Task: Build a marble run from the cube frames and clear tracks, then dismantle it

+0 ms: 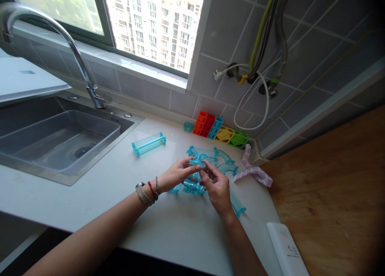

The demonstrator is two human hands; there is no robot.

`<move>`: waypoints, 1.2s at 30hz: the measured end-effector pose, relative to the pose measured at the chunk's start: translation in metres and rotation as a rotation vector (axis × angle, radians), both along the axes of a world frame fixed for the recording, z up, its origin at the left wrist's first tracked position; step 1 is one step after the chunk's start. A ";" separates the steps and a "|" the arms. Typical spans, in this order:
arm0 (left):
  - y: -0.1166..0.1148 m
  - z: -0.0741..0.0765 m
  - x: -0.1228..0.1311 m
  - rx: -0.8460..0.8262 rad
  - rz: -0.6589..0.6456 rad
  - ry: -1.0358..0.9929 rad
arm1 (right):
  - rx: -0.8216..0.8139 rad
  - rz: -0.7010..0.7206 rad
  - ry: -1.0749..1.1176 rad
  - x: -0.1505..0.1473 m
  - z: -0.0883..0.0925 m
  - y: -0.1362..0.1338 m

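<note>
Both my hands meet over a cluster of clear teal plastic track pieces [210,163] on the white counter [180,228]. My left hand [177,173], with bracelets at the wrist, pinches a small teal track piece [197,159] from the left. From the right, my right hand [217,187] holds the same piece with its fingertips. Curved teal pieces [225,160] lie just behind the hands, and a straight one [237,205] sticks out under my right wrist.
A straight teal channel [149,143] lies alone to the left. Coloured blocks [221,132] line the tiled wall, with a purple-white piece [254,171] nearby. A steel sink [57,139] and tap [60,35] are at left, a white device [285,250] at lower right.
</note>
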State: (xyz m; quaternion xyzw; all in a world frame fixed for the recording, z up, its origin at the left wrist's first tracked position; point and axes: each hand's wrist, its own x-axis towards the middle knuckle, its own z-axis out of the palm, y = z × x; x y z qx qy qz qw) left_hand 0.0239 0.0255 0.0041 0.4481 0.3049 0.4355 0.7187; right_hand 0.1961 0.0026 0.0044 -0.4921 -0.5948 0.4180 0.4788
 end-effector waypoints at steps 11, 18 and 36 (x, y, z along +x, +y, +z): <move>0.001 -0.003 0.000 0.002 0.134 0.017 | -0.004 0.004 0.008 0.000 -0.002 0.002; -0.001 0.004 -0.002 -0.025 0.147 0.097 | 0.000 0.021 -0.007 -0.004 0.001 0.000; -0.025 0.047 -0.119 0.264 0.046 1.835 | 0.113 -0.020 0.064 -0.012 -0.002 -0.001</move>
